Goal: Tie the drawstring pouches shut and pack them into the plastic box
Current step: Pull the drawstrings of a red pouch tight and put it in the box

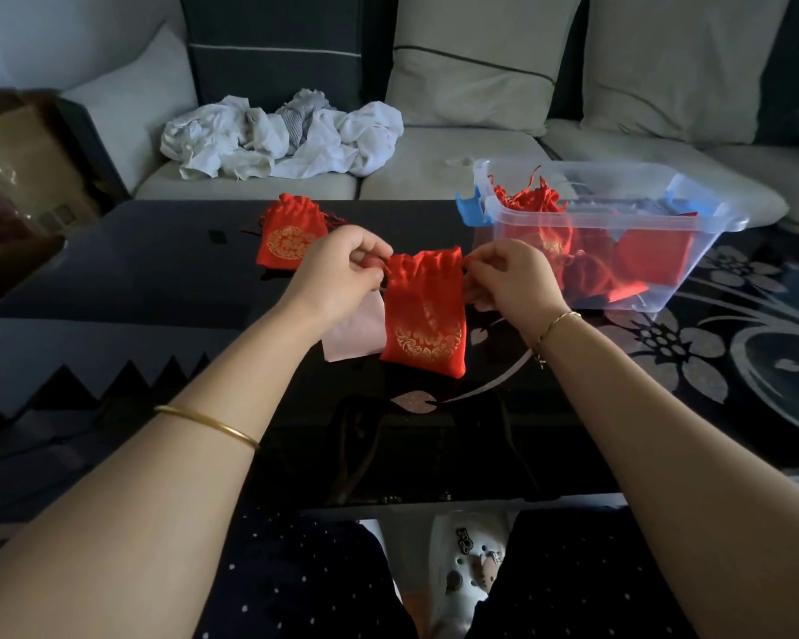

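Head view: the red pouch (423, 311) is held by its gathered mouth over the table (158, 269), near the plastic box (693, 269). The left hand (342, 269) and right hand (510, 279) are curled, each pinching one side of the mouth. Risk noted: if the sides are pulled unevenly, one pinch may slip and the mouth be left part open. A slack knot could loosen once packed. A gold round emblem is printed on the pouch, but its characters are not legible. No brand is seen.

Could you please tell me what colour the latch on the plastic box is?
Blue; the latch on the plastic box shows best in the head view.
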{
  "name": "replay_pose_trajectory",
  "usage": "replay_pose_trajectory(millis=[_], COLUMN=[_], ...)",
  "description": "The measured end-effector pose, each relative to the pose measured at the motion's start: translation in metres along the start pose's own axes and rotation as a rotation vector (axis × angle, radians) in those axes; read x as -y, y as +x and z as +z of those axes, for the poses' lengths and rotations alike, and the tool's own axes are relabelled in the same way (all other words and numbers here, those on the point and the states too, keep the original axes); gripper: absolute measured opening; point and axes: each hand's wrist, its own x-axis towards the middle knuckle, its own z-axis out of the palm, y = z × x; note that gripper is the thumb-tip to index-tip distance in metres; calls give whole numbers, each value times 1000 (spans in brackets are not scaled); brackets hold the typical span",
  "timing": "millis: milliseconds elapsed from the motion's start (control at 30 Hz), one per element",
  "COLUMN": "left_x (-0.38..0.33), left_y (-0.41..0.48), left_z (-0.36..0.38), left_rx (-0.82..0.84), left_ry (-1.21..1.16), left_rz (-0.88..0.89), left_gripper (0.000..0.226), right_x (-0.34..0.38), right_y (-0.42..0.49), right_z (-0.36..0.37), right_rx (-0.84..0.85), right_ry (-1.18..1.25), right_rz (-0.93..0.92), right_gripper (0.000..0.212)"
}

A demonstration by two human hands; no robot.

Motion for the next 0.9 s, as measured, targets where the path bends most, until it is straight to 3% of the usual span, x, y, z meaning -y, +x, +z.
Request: replay_pose_trajectory(millis=[200, 267, 367, 467, 667, 800, 900], left_x=[8, 9, 8, 6, 10, 16, 17], left_y=[0, 0, 0, -2, -2, -1, 0], left_z=[-5, -7, -9, -10, -10, -9, -8], left_rx=[-148, -182, -208, -196, -224, -240, -232], left_ry=[-100, -91, 93, 241, 350, 356, 399], left_rz=[-88, -126, -161, -102, 22, 26, -17], left_gripper=[19, 27, 39, 16, 19, 20, 29], right_x=[2, 3, 6, 6, -3, -8, -9], right_y=[-4, -4, -4, -3, -2, -3, 0], right_z=[1, 1, 0, -2, -14, -18, -19], right_rx=[66, 95, 127, 133, 68, 33, -37], right_ry=[17, 71, 160, 206, 84, -131, -84], right_rz=[-16, 17, 80, 134, 90, -6, 42], right_gripper=[17, 20, 18, 14, 13, 25, 39])
